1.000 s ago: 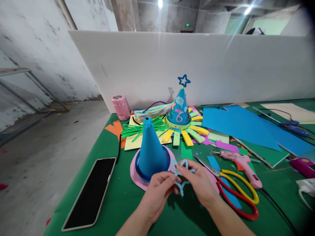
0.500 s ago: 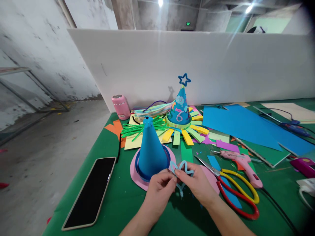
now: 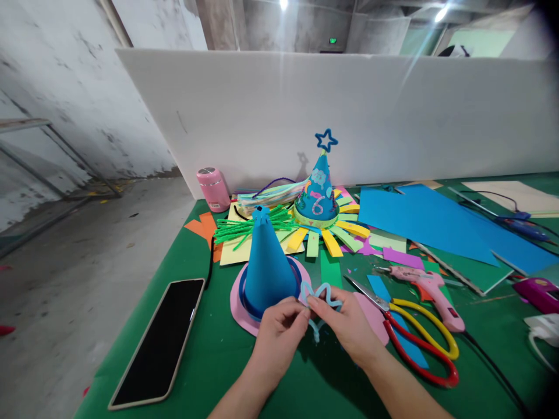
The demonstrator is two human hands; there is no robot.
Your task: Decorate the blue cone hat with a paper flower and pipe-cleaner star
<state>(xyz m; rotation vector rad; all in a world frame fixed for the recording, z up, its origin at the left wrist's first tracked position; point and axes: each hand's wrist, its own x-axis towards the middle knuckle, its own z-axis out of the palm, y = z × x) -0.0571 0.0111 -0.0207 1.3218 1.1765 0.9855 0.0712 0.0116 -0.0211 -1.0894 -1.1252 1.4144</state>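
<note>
Between my two hands is a light blue pipe cleaner (image 3: 324, 289), bent into zigzag loops like part of a star, with one end pointing down. My right hand (image 3: 343, 319) pinches it between thumb and fingers. My left hand (image 3: 283, 331) is closed in a pinch at its left side; the fingertips partly cover the spot they grip. Just behind my left hand stands a plain blue paper cone hat (image 3: 268, 265) with a snipped tip, on a pink paper piece (image 3: 236, 299). Farther back, a decorated cone hat (image 3: 318, 192) carries a dark blue star (image 3: 326, 140) on top.
Scissors (image 3: 419, 326) with red and yellow handles lie right of my hands, beside a pink glue gun (image 3: 430, 288). A phone (image 3: 159, 343) lies at left. Green pipe cleaners (image 3: 231, 230), a pink jar (image 3: 213, 190) and blue paper sheets (image 3: 419, 218) are farther back.
My fingers have shifted slightly on the pipe cleaner, and its lower end has swung a little to the left and up. The surrounding objects stay in place.
</note>
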